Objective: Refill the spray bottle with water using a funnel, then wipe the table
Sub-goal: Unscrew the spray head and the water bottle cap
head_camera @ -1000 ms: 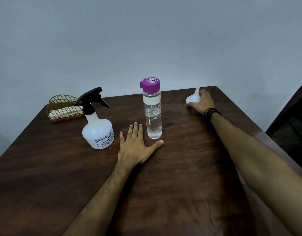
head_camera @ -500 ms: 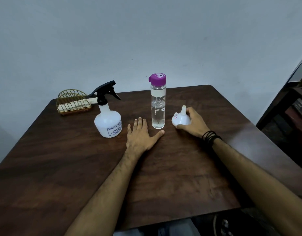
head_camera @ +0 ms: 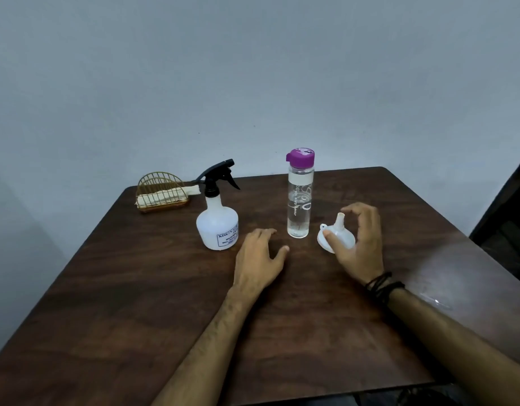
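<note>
Two hands rest over the dark wooden table (head_camera: 165, 303). Right hand (head_camera: 359, 244) curls loosely around the white funnel (head_camera: 336, 237), which sits mouth-down with its spout up, thumb touching its rim, fingers arched apart above the spout. Left hand (head_camera: 260, 256) lies relaxed, holding nothing, between the spray bottle (head_camera: 217, 227) at left and the purple-capped water bottle (head_camera: 299, 197).

Head view, looking down, table (head_camera: 165, 288) near
</note>
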The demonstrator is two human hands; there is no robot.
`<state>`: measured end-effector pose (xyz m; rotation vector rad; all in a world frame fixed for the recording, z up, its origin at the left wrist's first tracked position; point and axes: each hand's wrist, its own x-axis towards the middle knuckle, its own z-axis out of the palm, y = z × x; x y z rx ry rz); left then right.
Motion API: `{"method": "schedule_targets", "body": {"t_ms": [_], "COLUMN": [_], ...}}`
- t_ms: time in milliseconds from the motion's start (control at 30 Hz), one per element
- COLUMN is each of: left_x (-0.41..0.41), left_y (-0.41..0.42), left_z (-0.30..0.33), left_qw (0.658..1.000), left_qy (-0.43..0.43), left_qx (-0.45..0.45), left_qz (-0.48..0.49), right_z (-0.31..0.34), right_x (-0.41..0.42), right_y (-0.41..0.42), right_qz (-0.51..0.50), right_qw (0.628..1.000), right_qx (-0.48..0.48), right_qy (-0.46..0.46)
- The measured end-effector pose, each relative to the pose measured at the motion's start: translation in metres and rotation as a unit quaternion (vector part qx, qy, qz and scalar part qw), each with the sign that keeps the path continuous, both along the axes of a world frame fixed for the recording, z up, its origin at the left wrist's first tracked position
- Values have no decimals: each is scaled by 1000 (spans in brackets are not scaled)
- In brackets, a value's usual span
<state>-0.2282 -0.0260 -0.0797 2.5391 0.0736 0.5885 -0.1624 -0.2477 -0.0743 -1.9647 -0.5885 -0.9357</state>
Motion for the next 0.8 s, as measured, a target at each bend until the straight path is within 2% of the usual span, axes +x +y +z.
{"method": "schedule_targets", "body": {"t_ms": [67, 133, 167, 233, 267, 333, 400, 433, 567, 700, 800], "left_x": [-7, -12, -13, -13, -11, -3, 6, 10, 21, 25, 30], "left_y": [3, 11, 17, 37, 48, 71, 89, 94, 108, 112, 110], "left_z": [12, 23, 30, 46, 54, 68, 76, 78, 76, 67, 56], "left_qw": [986, 945, 923, 890, 878, 873, 877, 881, 903, 862, 842], "left_qy": [-165, -324, -377, -415, -403, -320, -204, -157, -95, -62, -63], "left_qx": [-5, -3, -19, -91, -139, -254, -376, -409, -418, -498, -521], "left_qz": [15, 50, 80, 166, 216, 266, 219, 176, 39, -78, -126], "right_z": [-2, -7, -8, -9, -8, -3, 0, 0, -2, -5, -10], "right_x": [-15, -27, -32, -37, -37, -35, -28, -23, 1, 15, 20], "right_y": [21, 47, 61, 91, 105, 134, 159, 168, 191, 191, 189], "right_qz": [47, 113, 137, 168, 175, 180, 181, 183, 210, 303, 326], "right_qw": [998, 993, 990, 985, 983, 979, 972, 968, 939, 905, 906], "right_qx": [-14, -34, -40, -36, -30, -25, -31, -33, -35, -55, -51], "right_qy": [-41, -28, -14, 21, 43, 95, 144, 168, 269, 292, 266]}}
